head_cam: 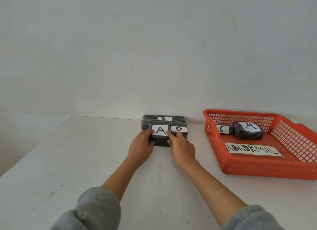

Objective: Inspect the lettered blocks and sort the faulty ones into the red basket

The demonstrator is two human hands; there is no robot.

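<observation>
1. The left hand [140, 148] and the right hand [182, 150] grip the A block [160, 141] by its two ends.
2. The D block [179, 129] touches it at 3 o'clock, and the B block [163, 119] sits at 12 o'clock.
3. The red basket [257, 174] stands on the surface [85, 161] at 3 o'clock of them, holding a C block [222, 129] and a crumpled A block [247, 132].

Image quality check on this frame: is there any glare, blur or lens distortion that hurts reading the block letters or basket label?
Head view: soft, even light, no glare, faint shadows under the left hand, right hand and red basket; letters on the held A block, B block, D block and ABNORMAL label read clearly, fingertips slightly soft; wide-angle stretch at the sleeves near the bottom edge.
</observation>
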